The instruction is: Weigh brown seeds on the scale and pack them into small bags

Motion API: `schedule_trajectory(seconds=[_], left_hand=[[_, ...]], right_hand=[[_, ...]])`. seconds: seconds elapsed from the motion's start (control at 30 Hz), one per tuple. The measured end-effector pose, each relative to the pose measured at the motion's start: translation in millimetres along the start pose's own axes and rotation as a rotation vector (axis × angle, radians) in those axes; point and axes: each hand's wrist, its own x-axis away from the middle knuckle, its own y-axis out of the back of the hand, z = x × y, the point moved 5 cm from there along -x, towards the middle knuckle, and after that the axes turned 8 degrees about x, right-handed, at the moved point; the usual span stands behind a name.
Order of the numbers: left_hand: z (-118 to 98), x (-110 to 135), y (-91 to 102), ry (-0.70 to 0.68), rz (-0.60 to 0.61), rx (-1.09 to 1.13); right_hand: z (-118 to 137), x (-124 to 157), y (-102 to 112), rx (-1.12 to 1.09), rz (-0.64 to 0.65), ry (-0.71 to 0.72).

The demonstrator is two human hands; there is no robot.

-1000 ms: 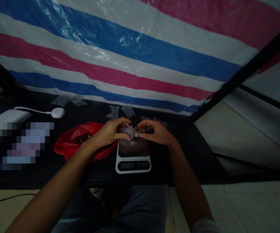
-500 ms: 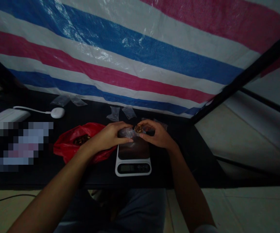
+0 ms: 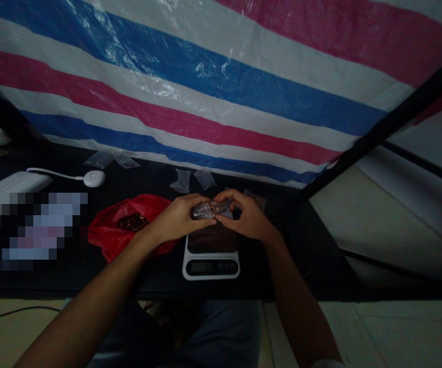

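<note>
Above a white kitchen scale (image 3: 212,244) with a dark plate, a small clear plastic bag (image 3: 204,209) is held between both hands. Small brown pieces show inside it toward the right; their kind is too dim to tell. My left hand (image 3: 180,217) is closed on the bag's left part, with thumb and fingers around it. From the other side, my right hand (image 3: 248,217) pinches the bag, its fingers curled and its fingertips close to the left ones. Left of the scale lies an open red plastic bag (image 3: 108,234) containing loose brown pieces (image 3: 133,222), partly behind my left forearm.
Several small clear bags (image 3: 204,179) lie along the back of the black table (image 3: 159,281). At the left are a white power strip (image 3: 12,194) with a white round-ended cable (image 3: 94,178) and a blurred-out item (image 3: 44,230). A striped plastic sheet (image 3: 190,97) hangs behind.
My hands have come together. The brown pieces, at the right fingertips before, now show within the clear bag between both hands. The view has shifted slightly.
</note>
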Motion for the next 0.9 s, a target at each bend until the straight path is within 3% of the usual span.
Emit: schedule_trajectory(seconds=[0.27, 0.5, 0.9], left_hand=[[-7.8, 1.2, -2.9, -0.027, -0.066, 0.102], [-17.9, 2.6, -4.2, -0.099, -0.05, 0.108], [-10.6, 5.6, 0.5, 0.01, -0.176, 0.211]], right_hand=[[13.7, 0.5, 6.8, -0.013, -0.087, 0.136], [10.1, 1.1, 8.8, -0.116, -0.17, 0.042], [-0.7, 3.7, 12.9, -0.244, -0.169, -0.032]])
